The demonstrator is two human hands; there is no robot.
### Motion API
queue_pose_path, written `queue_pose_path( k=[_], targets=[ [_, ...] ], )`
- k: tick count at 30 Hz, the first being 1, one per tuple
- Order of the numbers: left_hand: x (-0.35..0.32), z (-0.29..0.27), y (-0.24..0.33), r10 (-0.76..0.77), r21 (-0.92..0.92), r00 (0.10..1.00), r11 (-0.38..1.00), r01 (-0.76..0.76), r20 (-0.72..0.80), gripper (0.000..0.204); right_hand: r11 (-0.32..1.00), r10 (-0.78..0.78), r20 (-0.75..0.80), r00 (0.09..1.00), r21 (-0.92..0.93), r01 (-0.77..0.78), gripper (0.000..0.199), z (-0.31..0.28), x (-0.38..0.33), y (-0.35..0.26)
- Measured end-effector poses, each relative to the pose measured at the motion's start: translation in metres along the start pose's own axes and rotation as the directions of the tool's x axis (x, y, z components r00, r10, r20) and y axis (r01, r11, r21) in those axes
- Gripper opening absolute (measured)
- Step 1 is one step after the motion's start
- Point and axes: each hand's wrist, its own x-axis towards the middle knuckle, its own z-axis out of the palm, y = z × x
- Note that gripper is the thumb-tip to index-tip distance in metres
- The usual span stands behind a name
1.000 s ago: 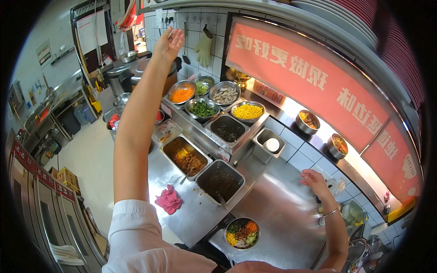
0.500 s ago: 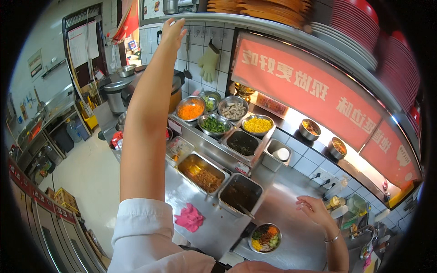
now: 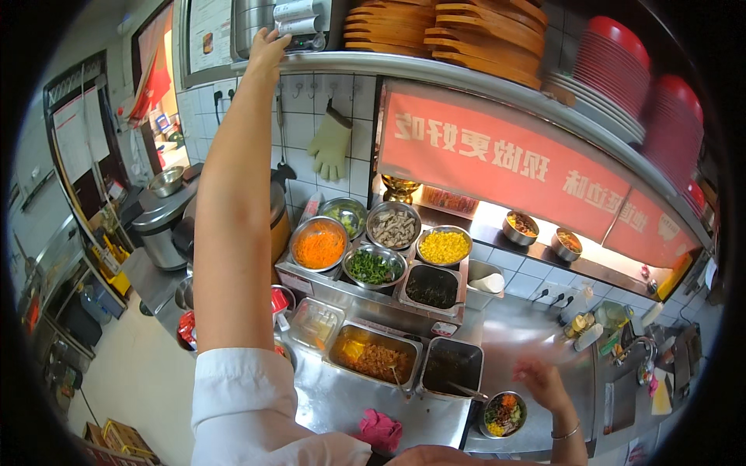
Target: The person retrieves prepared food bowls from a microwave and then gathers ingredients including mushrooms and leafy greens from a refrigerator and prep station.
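Note:
My left hand (image 3: 268, 50) is raised to the metal shelf at the top, its fingers stretched out and apart. The fingertips are beside a dark device with curled white paper slips (image 3: 295, 11); I cannot tell whether they touch it. My right hand (image 3: 536, 380) is smeared by motion, so its fingers do not read clearly. Just below and left of it stands a steel bowl (image 3: 505, 415) filled with corn, carrot shreds, greens and other toppings. A pan of dark sauce (image 3: 447, 365) with a utensil in it is left of that hand.
Bowls of carrot shreds (image 3: 319, 243), chopped greens (image 3: 374, 266), mushrooms (image 3: 393, 225) and corn (image 3: 444, 246) stand on the raised ledge. A pan of minced filling (image 3: 377, 361) and a pink cloth (image 3: 380, 429) are nearer. Wooden trays (image 3: 486, 43) and red-topped stacks (image 3: 614, 54) crowd the shelf.
The view has tilted up and shifted, showing more of the shelf. My left hand has come up against the shelf by the paper slips. My right hand remains near the filled bowl.

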Motion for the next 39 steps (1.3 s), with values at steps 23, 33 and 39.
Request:
queue_pose_path(
  k=[23, 33, 39],
  targets=[
    [-0.436, 0.094, 0.022, -0.411, 0.015, 0.322, 0.636, 0.771, 0.853, 0.035, 0.661, -0.184, 0.227, 0.956, 0.749, -0.051, 0.059, 0.038, 0.075, -0.048],
    [-0.536, 0.183, -0.007, -0.514, 0.237, 0.157, 0.618, 0.749, 0.843, 0.04, 0.513, 0.168, 0.132, 0.977, 0.834, -0.201, 0.031, -0.024, 0.07, 0.036],
    [-0.551, 0.234, -0.021, -0.534, 0.261, 0.095, 0.551, 0.793, 0.84, 0.048, 0.479, 0.302, 0.078, 0.95, 0.849, -0.222, 0.029, -0.061, 0.073, 0.071]
  ],
)
